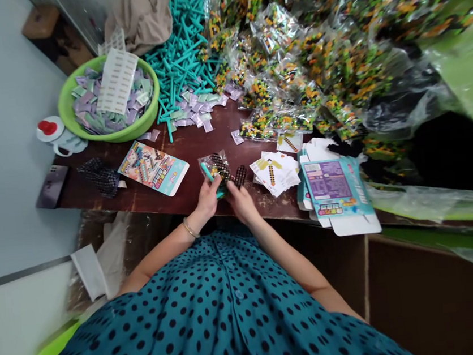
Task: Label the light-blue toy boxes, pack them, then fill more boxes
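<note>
My left hand (208, 196) is closed at the table's front edge. It grips a teal stick (207, 171) together with a small clear bag (222, 156) holding small coloured bits. Beside it my right hand (242, 200) is closed on black grid-like plastic pieces (240, 176), one of which points up and to the right. More black grid shows against the bag between the hands. To the right lies a loose stack of white printed cards (276, 172). A flat printed box (154, 167) lies to the left.
Several unfolded teal and purple boxes (335, 186) lie at the right. Behind are heaped bead bags (284, 75), a pile of teal sticks (185, 46) and small sachets (196, 107). A green basin (153, 98) of sachets, a lidded cup (68, 144) and dark cloth (99, 176) stand left.
</note>
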Demonstrator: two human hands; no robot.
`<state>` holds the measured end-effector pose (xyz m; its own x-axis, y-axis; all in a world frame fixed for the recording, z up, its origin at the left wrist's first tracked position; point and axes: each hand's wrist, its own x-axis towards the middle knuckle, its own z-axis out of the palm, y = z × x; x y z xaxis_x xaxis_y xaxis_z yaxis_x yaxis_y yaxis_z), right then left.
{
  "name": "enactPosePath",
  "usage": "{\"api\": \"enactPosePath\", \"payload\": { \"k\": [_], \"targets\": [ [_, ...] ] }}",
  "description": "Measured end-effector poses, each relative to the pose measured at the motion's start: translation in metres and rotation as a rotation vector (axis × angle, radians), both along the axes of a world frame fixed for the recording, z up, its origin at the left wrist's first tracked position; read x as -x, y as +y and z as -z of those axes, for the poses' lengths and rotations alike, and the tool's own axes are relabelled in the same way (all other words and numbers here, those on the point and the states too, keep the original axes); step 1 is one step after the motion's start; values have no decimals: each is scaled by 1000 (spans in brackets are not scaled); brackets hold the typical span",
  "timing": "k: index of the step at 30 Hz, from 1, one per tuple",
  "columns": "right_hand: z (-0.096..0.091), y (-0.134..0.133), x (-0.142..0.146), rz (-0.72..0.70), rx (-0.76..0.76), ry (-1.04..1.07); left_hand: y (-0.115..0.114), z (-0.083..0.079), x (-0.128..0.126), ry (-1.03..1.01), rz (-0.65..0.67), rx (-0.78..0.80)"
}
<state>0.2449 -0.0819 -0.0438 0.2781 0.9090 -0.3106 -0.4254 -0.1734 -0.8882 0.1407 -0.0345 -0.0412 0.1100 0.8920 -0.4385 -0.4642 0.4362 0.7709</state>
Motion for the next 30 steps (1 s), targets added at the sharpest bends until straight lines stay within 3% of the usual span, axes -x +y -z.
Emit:
{"api": "enactPosePath", "payload": {
  "k": [3, 7, 10, 13, 15, 18, 20, 22, 27, 30],
  "targets": [
    [1, -3, 23, 22, 54, 333, -1, -5, -7, 247, -4, -132],
    [-3, 2, 14, -19, 62, 469, -3, -18, 16, 436, 203, -375],
    [1, 8, -11, -28, 91, 423, -6, -25, 64, 891, 299, -602],
    [9, 13, -26, -120, 134, 329, 7, -26, 125, 1490, 352, -664],
    [9, 18, -20, -229, 146, 272, 24, -28, 157, 1641, 350, -711],
    [-5, 32, 10, -374, 30, 124, 47, -38, 176, 1596, 183, -869],
    [-19, 45, 31, -422, -96, 2, 54, -47, 170, 1523, 26, -936],
    [-30, 61, 42, -421, -175, -95, 51, -52, 157, 1456, -38, -958],
    [-37, 95, 36, -443, -146, -307, 27, -43, 121, 1402, 143, -1028],
    [-43, 96, 35, -427, -184, -414, 17, -38, 104, 1339, 111, -1010]
  ]
}}
